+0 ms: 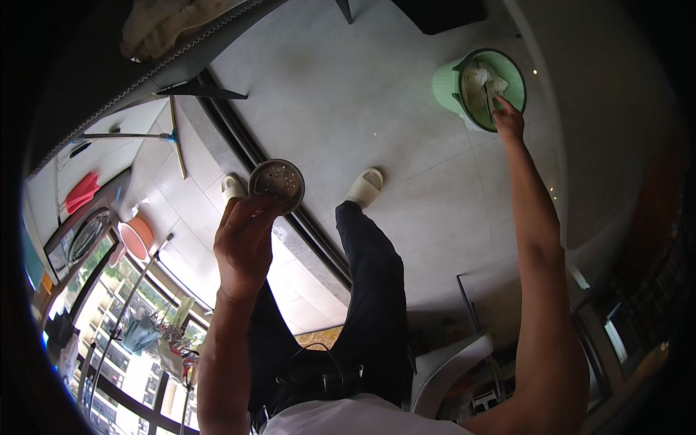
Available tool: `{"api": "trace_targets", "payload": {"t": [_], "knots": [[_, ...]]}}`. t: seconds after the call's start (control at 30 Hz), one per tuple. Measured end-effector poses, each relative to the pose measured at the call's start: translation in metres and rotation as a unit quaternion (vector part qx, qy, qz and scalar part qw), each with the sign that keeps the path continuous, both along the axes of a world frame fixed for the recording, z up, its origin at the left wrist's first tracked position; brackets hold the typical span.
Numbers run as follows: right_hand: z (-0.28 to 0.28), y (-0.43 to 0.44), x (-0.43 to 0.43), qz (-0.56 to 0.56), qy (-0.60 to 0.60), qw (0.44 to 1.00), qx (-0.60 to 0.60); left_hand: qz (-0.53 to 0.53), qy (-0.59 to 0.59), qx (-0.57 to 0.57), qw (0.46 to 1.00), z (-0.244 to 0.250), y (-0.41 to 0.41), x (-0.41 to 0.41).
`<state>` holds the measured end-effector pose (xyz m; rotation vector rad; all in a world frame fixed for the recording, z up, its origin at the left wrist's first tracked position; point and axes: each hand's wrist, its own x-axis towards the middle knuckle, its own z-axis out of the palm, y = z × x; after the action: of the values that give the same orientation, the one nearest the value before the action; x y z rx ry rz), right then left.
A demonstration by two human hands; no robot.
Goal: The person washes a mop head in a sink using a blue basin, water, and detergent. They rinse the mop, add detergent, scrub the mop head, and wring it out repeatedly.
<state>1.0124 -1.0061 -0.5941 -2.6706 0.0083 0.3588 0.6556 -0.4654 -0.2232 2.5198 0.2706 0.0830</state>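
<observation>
My left hand (244, 239) grips the near side of a small round metal-looking cup (280, 182). Several pale dots show inside it; whether they are holes or bits I cannot tell. Out to the right, my right hand (509, 120) is at the near rim of a light green waste bin (447, 87), its fingers over the opening. Close to those fingertips is a thin dark stick (487, 103), and I cannot tell if they hold it. Crumpled white tissue (481, 75) lies inside the bin, which has a dark rim.
A dark sliding-door track (234, 122) crosses the floor between my slippered feet. On the tiled side are a mop (176, 138), an orange bucket (136, 238) and a washing machine (89, 236). A grey chair (451, 370) stands behind me on the right. Dark stitched upholstery (157, 76) fills the upper left.
</observation>
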Motion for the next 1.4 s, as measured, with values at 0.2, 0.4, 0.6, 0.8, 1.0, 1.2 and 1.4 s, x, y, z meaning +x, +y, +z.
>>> {"api": "trace_targets", "payload": {"t": [0.2, 0.4, 0.6, 0.8, 1.0, 1.2, 1.4], "knots": [[0.037, 0.039, 0.003, -0.027, 0.006, 0.997, -0.078, 0.054, -0.01, 0.017, 0.998, -0.007, -0.003, -0.019], [0.05, 0.059, 0.014, 0.051, -0.002, 0.984, -0.173, 0.057, -0.001, 0.041, 0.997, -0.012, 0.011, -0.04], [0.022, 0.042, 0.029, 0.067, -0.066, 0.979, -0.18, 0.059, 0.005, 0.073, 0.996, -0.01, 0.023, -0.043], [0.033, 0.071, 0.019, 0.065, 0.011, 0.979, -0.195, 0.079, 0.004, 0.109, 0.991, 0.001, 0.034, -0.047], [0.031, 0.04, 0.001, 0.095, -0.074, 0.982, -0.148, 0.089, -0.018, 0.091, 0.992, 0.024, 0.051, -0.046], [0.091, 0.063, -0.083, -0.125, 0.06, 0.98, 0.144, 0.113, -0.111, 0.011, 0.987, 0.073, 0.093, -0.054], [0.228, 0.239, -0.224, -0.062, 0.281, 0.933, 0.217, 0.151, -0.14, 0.001, 0.979, 0.133, 0.172, -0.128]]}}
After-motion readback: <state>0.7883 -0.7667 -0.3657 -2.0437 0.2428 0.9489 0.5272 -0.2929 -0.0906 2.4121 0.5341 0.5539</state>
